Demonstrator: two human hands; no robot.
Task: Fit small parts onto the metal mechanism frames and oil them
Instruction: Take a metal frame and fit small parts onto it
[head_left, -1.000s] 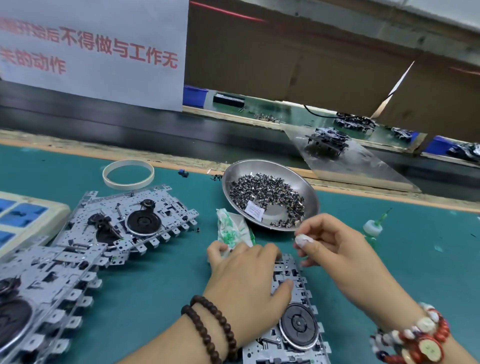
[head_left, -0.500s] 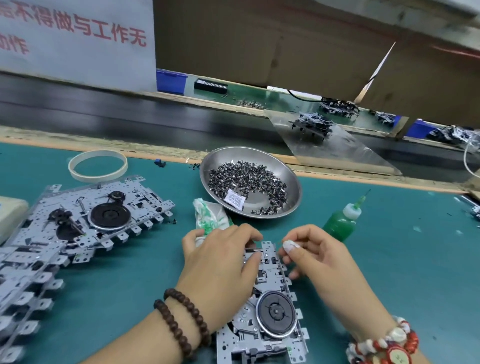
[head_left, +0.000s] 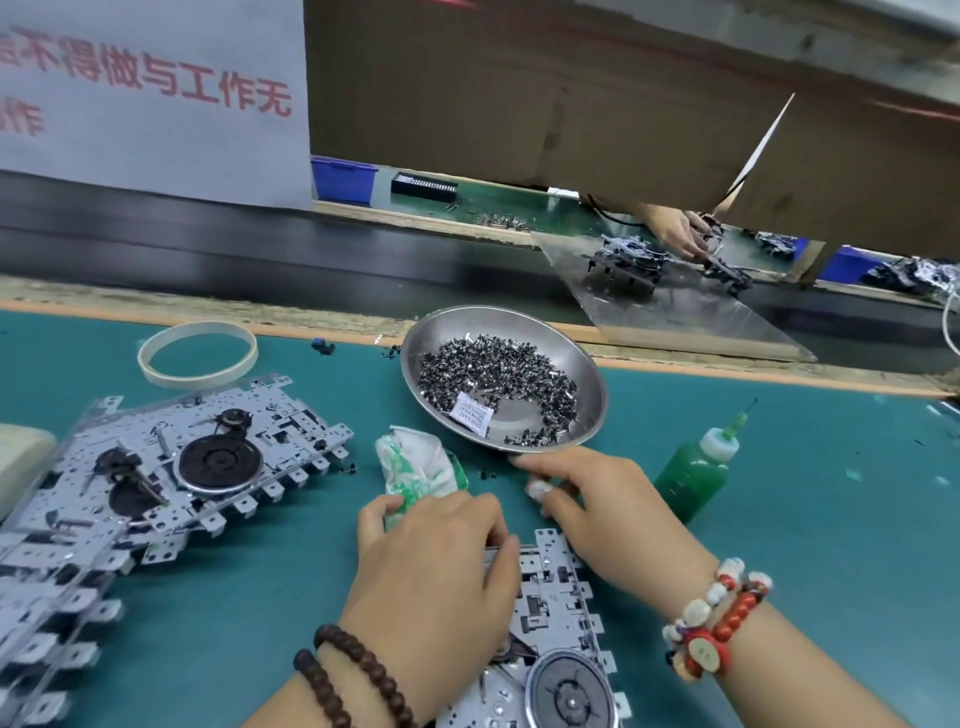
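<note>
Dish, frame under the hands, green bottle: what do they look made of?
Dish: polished metal, likely steel; its rim mirrors light. Frame: stamped sheet metal, matte silver, with punched holes and bent tabs. Bottle: translucent green plastic, probably soft, with a white cap and a thin green nozzle.

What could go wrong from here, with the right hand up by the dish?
1. The right hand sits at the near rim of the steel dish; a knock could probably tip it and scatter the small black parts.
2. The green oil bottle stands upright just beside that wrist; a sweep back toward the frame might topple it.
3. Loose black parts already lie on the mat near the dish and could be lost.
</note>
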